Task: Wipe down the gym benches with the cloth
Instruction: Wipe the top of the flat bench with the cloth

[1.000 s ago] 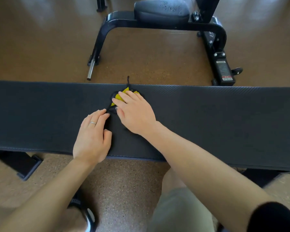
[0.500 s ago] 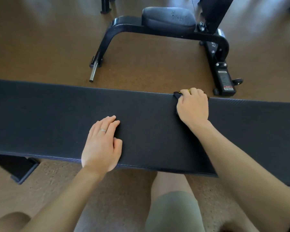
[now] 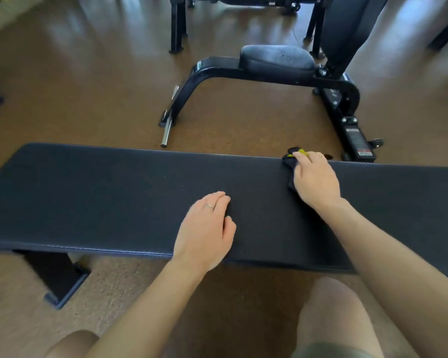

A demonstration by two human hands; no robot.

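A long flat black padded bench (image 3: 109,195) runs across the view. My right hand (image 3: 316,180) lies flat over a dark cloth with a yellow patch (image 3: 291,157) and presses it onto the pad near the far edge, right of the middle. Most of the cloth is hidden under the palm. My left hand (image 3: 204,232), with a ring on one finger, rests with straight fingers on the pad close to the near edge.
Beyond the bench stands a black machine frame (image 3: 212,71) with a small padded seat (image 3: 277,59) and a steel peg (image 3: 167,131) near the floor. The bench's left foot (image 3: 58,277) stands on the brown floor. My knees show at the bottom.
My right hand slid the cloth from the middle of the pad to the right along the far edge. The left hand stayed flat on the pad. The view shifted, showing the bench's left end.
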